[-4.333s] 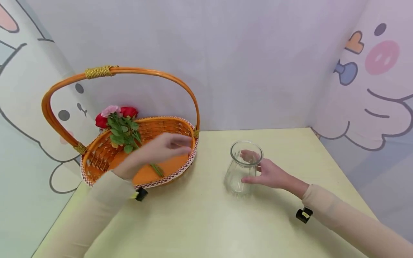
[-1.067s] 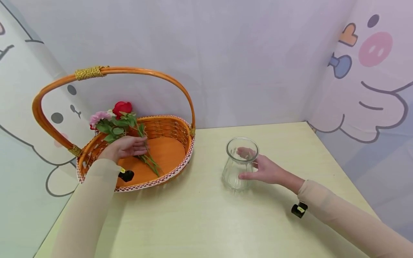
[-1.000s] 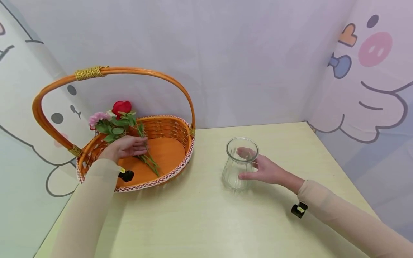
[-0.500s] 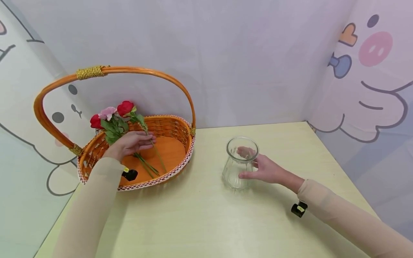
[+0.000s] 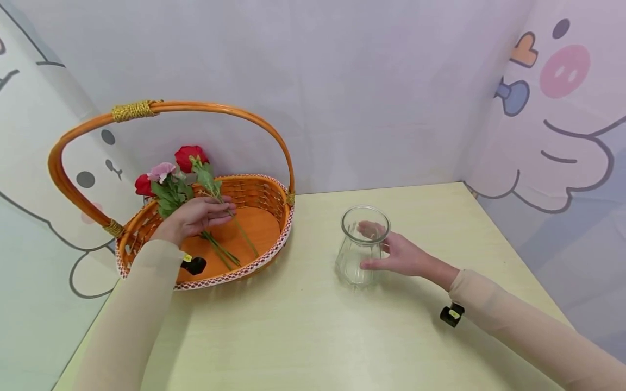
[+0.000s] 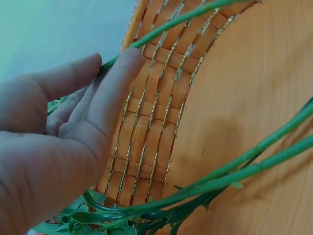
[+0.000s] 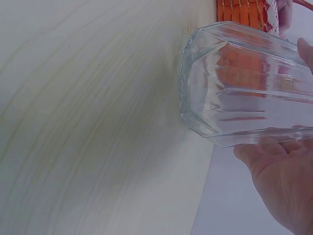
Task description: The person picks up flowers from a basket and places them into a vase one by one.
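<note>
My left hand is over the orange wicker basket. Between thumb and fingertip it pinches the green stem of a red rose, whose bloom leans up toward the back wall. A pink flower and another red rose lie at the basket's left side, their stems below my palm in the left wrist view. My right hand holds the clear glass vase around its side, thumb in front and fingers behind. The vase stands upright on the table.
The basket's tall arched handle rises over the flowers and my left hand. Pale cloth walls with cartoon animals surround the light wooden table at the back and both sides.
Over the last second, my left hand has shifted slightly right and drawn one red rose apart from the other flowers, its stem now separate. My right hand stays at the vase.
</note>
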The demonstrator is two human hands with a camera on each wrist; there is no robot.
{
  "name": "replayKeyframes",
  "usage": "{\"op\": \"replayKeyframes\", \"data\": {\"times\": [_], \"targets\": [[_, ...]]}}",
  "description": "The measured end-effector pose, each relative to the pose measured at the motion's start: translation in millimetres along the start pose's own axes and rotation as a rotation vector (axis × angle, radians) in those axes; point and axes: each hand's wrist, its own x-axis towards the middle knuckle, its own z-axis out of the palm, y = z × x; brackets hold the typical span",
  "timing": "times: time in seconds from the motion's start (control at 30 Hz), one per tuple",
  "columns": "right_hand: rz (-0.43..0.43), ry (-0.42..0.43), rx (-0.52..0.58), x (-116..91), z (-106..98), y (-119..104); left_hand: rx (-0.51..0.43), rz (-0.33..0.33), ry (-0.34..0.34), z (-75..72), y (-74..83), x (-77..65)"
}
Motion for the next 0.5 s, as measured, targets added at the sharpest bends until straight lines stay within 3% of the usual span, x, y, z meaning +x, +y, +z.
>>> {"op": "replayKeyframes", "data": {"times": [0.23, 0.5], "targets": [[0.004, 0.002, 0.0, 1.5, -0.7, 0.5, -0.133, 0.037, -0.002, 1.9, 4.8, -3.9], [-0.001, -0.002, 0.0, 0.3, -0.6, -0.5, -0.14, 0.048, 0.001, 3.9, 6.4, -7.6]]}}
